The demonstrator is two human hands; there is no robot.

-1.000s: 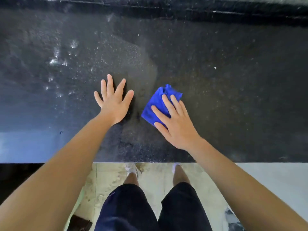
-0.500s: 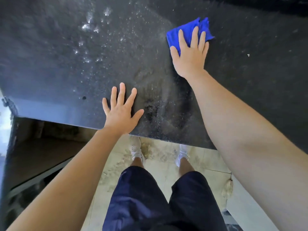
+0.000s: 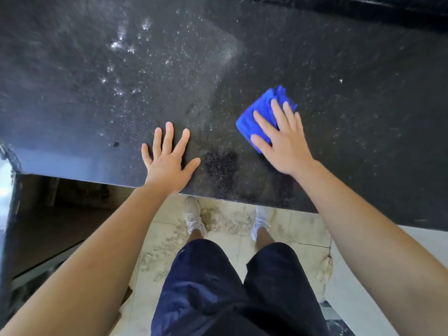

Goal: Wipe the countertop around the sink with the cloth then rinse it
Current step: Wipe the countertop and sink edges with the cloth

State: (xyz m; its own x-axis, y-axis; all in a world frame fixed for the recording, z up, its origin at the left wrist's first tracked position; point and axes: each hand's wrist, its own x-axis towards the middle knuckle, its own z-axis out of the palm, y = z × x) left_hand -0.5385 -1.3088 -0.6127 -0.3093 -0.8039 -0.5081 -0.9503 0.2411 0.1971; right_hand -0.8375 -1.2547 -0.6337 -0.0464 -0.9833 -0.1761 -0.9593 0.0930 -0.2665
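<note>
The right hand [image 3: 288,146] is pressing the blue cloth [image 3: 265,106] flat against the dark speckled counter [image 3: 363,122], with its fingers [image 3: 264,122] straight and spread over the cloth. The left hand [image 3: 167,166] is resting palm-down at the counter's front edge, well apart from the cloth, with its fingers wide and holding nothing.

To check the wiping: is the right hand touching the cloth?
Touching. The head view shows the right hand flat on the cloth, straight fingers lying across it.
</note>
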